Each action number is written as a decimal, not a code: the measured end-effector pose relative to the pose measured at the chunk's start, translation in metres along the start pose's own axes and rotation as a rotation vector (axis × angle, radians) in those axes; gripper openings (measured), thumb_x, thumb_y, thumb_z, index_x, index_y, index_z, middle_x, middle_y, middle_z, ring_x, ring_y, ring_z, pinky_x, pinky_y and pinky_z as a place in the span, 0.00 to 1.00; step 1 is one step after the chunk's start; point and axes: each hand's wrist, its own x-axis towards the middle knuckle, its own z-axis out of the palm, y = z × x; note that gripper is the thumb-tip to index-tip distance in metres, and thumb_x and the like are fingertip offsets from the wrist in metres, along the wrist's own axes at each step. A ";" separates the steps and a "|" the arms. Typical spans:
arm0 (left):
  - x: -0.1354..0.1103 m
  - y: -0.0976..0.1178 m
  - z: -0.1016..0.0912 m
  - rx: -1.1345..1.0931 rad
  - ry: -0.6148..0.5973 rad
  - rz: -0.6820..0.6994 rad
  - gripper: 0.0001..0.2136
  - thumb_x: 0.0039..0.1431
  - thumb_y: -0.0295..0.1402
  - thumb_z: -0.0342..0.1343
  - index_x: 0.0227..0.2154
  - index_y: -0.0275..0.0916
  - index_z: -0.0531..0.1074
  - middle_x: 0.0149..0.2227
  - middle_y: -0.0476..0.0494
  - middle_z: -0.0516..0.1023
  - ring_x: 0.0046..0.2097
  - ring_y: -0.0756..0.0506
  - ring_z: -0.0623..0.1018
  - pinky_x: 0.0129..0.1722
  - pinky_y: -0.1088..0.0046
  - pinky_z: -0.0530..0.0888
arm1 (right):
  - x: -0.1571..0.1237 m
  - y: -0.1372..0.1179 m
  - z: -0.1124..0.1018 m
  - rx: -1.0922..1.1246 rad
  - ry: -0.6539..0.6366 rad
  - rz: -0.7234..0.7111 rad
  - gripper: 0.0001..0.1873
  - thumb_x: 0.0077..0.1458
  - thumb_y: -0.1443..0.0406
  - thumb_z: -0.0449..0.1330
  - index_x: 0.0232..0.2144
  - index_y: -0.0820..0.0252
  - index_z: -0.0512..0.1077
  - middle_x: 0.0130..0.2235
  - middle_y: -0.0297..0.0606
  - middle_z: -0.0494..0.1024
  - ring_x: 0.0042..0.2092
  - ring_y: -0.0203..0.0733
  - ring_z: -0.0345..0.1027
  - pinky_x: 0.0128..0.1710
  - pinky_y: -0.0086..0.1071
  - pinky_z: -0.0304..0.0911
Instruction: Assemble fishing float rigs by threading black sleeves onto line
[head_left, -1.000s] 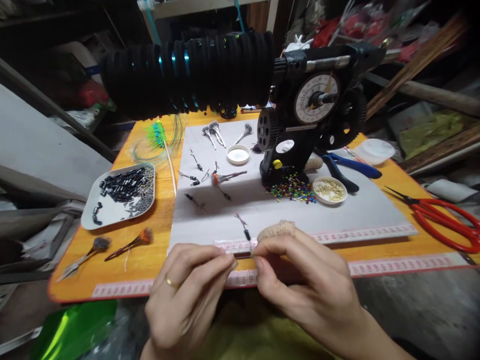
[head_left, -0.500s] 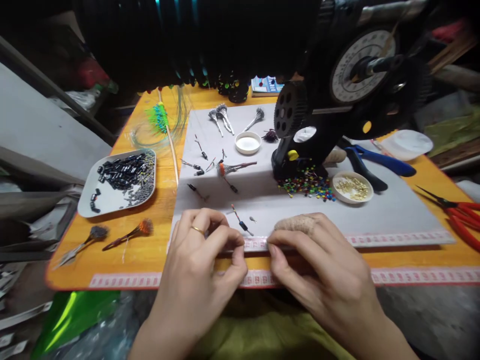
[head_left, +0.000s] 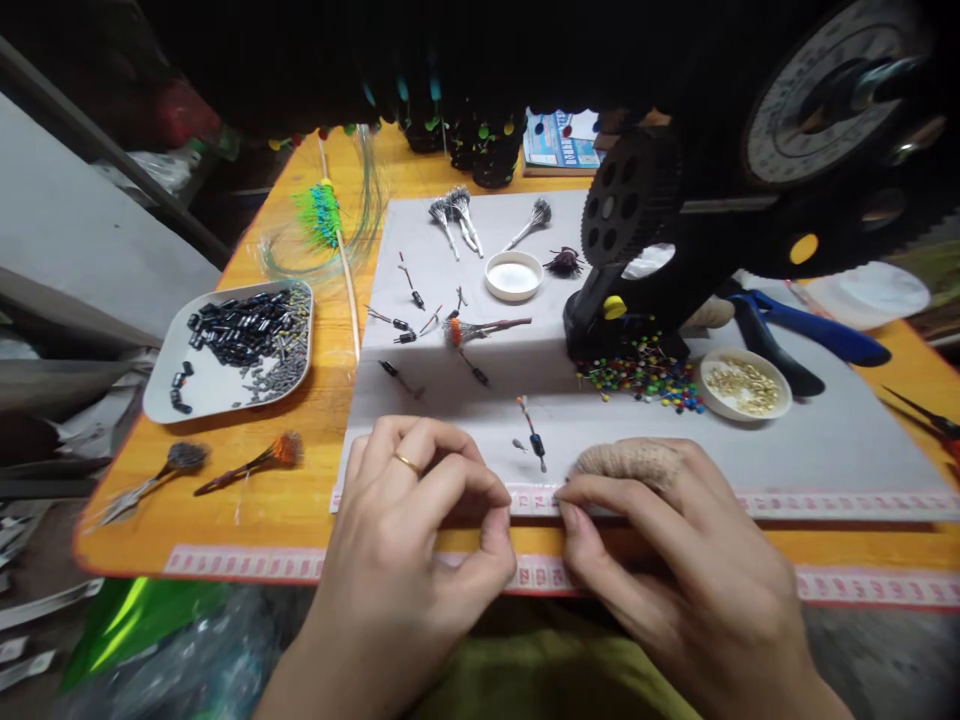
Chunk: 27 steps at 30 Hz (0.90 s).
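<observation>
The surface (head_left: pixel 247 520) is being viewed closely by the head camera from above its near edge, forward and down.

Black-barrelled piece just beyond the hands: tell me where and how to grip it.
Probably best pinched by its black barrel from above, closing in from left and right: it lies flat, pointing away, and the barrel is thicker than its slim tail.

Left hand (head_left: pixel 405 540) and right hand (head_left: pixel 675 560) — apart, fingers (head_left: pixel 457 485) curled toward thumbs (head_left: pixel 495 545).
</observation>
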 end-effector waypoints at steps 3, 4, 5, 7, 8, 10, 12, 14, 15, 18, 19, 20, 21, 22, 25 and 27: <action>0.000 -0.001 -0.003 -0.027 0.034 0.009 0.09 0.53 0.18 0.60 0.30 0.40 0.74 0.36 0.46 0.76 0.43 0.43 0.71 0.43 0.61 0.69 | 0.000 0.000 0.000 -0.018 0.008 0.003 0.08 0.57 0.77 0.61 0.36 0.62 0.73 0.35 0.40 0.74 0.39 0.43 0.65 0.39 0.37 0.61; 0.000 -0.001 -0.004 -0.027 0.043 0.010 0.09 0.53 0.18 0.59 0.30 0.40 0.73 0.35 0.46 0.76 0.42 0.43 0.71 0.43 0.61 0.69 | 0.000 0.000 0.000 -0.019 0.009 0.006 0.08 0.57 0.77 0.61 0.36 0.62 0.73 0.35 0.40 0.74 0.39 0.43 0.65 0.39 0.37 0.61; 0.000 -0.001 -0.005 -0.028 0.050 0.009 0.09 0.53 0.18 0.59 0.29 0.40 0.73 0.35 0.47 0.76 0.42 0.43 0.72 0.43 0.62 0.69 | 0.000 0.000 0.000 -0.017 0.008 0.009 0.08 0.57 0.77 0.61 0.36 0.62 0.73 0.35 0.40 0.74 0.39 0.43 0.65 0.39 0.37 0.61; 0.000 0.000 -0.006 -0.050 0.063 0.010 0.09 0.53 0.18 0.59 0.28 0.41 0.73 0.35 0.48 0.77 0.42 0.45 0.73 0.42 0.63 0.71 | 0.001 0.000 0.001 -0.009 0.005 0.016 0.08 0.57 0.78 0.61 0.36 0.63 0.73 0.35 0.41 0.74 0.39 0.43 0.65 0.40 0.37 0.61; -0.001 0.001 -0.005 -0.073 0.064 0.014 0.09 0.54 0.18 0.58 0.28 0.41 0.72 0.35 0.48 0.78 0.42 0.46 0.75 0.42 0.65 0.72 | 0.001 0.000 0.001 -0.007 0.007 0.021 0.08 0.57 0.78 0.61 0.35 0.64 0.73 0.35 0.41 0.74 0.39 0.43 0.65 0.40 0.37 0.61; -0.003 0.004 0.000 -0.167 0.048 0.035 0.11 0.54 0.17 0.58 0.29 0.41 0.70 0.37 0.49 0.80 0.41 0.49 0.78 0.40 0.70 0.74 | 0.001 -0.001 0.001 -0.005 0.012 0.026 0.08 0.57 0.78 0.61 0.35 0.64 0.73 0.35 0.41 0.74 0.39 0.43 0.65 0.39 0.37 0.62; -0.004 0.007 0.006 -0.347 0.012 0.038 0.13 0.54 0.15 0.55 0.31 0.42 0.67 0.39 0.51 0.81 0.39 0.52 0.80 0.37 0.76 0.76 | 0.001 -0.001 0.001 -0.003 0.019 0.028 0.07 0.57 0.78 0.61 0.34 0.64 0.73 0.34 0.42 0.74 0.39 0.43 0.65 0.39 0.37 0.62; -0.004 0.010 0.011 -0.503 -0.045 0.003 0.14 0.56 0.14 0.52 0.33 0.44 0.64 0.37 0.54 0.81 0.35 0.53 0.81 0.34 0.79 0.77 | 0.000 -0.002 0.000 -0.002 0.023 0.031 0.07 0.56 0.78 0.61 0.33 0.64 0.74 0.34 0.42 0.75 0.38 0.43 0.66 0.38 0.36 0.62; -0.003 0.011 0.011 -0.529 -0.072 -0.022 0.14 0.57 0.15 0.52 0.34 0.44 0.64 0.35 0.54 0.80 0.33 0.54 0.80 0.32 0.79 0.77 | 0.000 -0.002 0.000 0.000 0.026 0.034 0.06 0.56 0.77 0.61 0.33 0.64 0.74 0.34 0.42 0.75 0.38 0.43 0.66 0.39 0.36 0.63; 0.002 0.011 0.007 -0.354 -0.114 0.008 0.11 0.59 0.19 0.58 0.36 0.43 0.66 0.31 0.53 0.75 0.32 0.52 0.78 0.32 0.79 0.76 | 0.001 -0.002 0.000 0.009 0.034 0.041 0.07 0.56 0.78 0.61 0.33 0.65 0.75 0.33 0.41 0.76 0.38 0.42 0.66 0.38 0.35 0.63; 0.004 0.010 0.005 -0.256 -0.113 0.058 0.10 0.59 0.20 0.59 0.37 0.42 0.68 0.31 0.52 0.75 0.33 0.51 0.78 0.33 0.78 0.76 | 0.001 -0.002 -0.001 0.011 0.035 0.041 0.07 0.56 0.77 0.61 0.33 0.65 0.75 0.33 0.41 0.76 0.38 0.42 0.65 0.38 0.35 0.63; 0.005 0.009 0.003 -0.167 -0.111 0.112 0.09 0.60 0.20 0.59 0.37 0.40 0.69 0.32 0.50 0.75 0.34 0.50 0.77 0.34 0.77 0.75 | 0.002 -0.002 -0.001 0.011 0.034 0.039 0.07 0.56 0.77 0.61 0.33 0.64 0.75 0.33 0.41 0.76 0.38 0.42 0.65 0.38 0.35 0.64; 0.006 0.008 0.002 -0.095 -0.112 0.158 0.07 0.61 0.20 0.58 0.38 0.38 0.71 0.32 0.48 0.74 0.35 0.49 0.77 0.35 0.76 0.75 | 0.002 -0.002 -0.001 0.009 0.035 0.039 0.07 0.56 0.77 0.61 0.32 0.64 0.75 0.33 0.41 0.76 0.38 0.42 0.66 0.38 0.35 0.64; 0.006 0.007 0.001 -0.043 -0.118 0.186 0.06 0.63 0.20 0.56 0.38 0.37 0.72 0.32 0.47 0.74 0.35 0.49 0.76 0.36 0.75 0.74 | 0.002 -0.002 -0.001 0.007 0.037 0.041 0.07 0.56 0.77 0.61 0.32 0.65 0.75 0.33 0.41 0.77 0.38 0.42 0.66 0.38 0.35 0.64; 0.002 0.005 0.003 0.007 -0.111 0.185 0.06 0.65 0.20 0.54 0.37 0.36 0.74 0.31 0.46 0.71 0.33 0.48 0.74 0.34 0.73 0.72 | 0.002 -0.002 -0.001 -0.002 0.041 0.043 0.07 0.56 0.77 0.61 0.32 0.64 0.76 0.33 0.42 0.77 0.38 0.43 0.66 0.38 0.36 0.64; 0.000 0.004 0.003 0.024 -0.092 0.164 0.07 0.64 0.20 0.54 0.36 0.36 0.74 0.30 0.47 0.71 0.33 0.48 0.72 0.34 0.72 0.71 | 0.001 -0.001 -0.001 -0.005 0.040 0.040 0.07 0.57 0.77 0.61 0.33 0.64 0.75 0.33 0.41 0.77 0.38 0.43 0.66 0.38 0.36 0.64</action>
